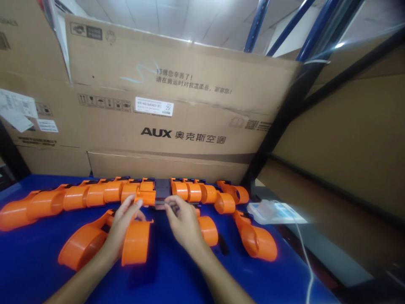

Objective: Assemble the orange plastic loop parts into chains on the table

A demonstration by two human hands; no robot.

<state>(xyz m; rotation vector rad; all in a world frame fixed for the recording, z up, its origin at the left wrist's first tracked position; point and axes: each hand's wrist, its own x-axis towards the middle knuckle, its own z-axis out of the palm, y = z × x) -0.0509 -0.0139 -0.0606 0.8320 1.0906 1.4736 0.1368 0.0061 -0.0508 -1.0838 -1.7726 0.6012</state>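
A: What do the hands hold?

B: Both meet at a small dark block (162, 191) in the middle of a row of orange parts (95, 195). The right hand (183, 221) has thumb and fingertips pinched together on the block's near edge. The left hand (123, 223) has its fingers closed on an orange piece (146, 197) just left of the block, touching it.

A: And where does the block sit?

B: On a blue table (28, 261), close to the far edge, right in front of a big cardboard box (177, 97) printed AUX. The orange row runs left from the block; a shorter orange row (202, 192) runs right from it.

A: Anything nearer than the block?

B: An orange cap (136, 242) stands just under the left hand, near side of the block, with a longer orange shell (80, 245) beside it. Another orange cap (209, 230) lies behind the right hand, and an orange shell (256, 238) lies well right of the block.

A: Past the table?

B: A clear plastic packet (272, 212) with a white cable (305, 253), right of the block, below blue rack posts (256, 23)
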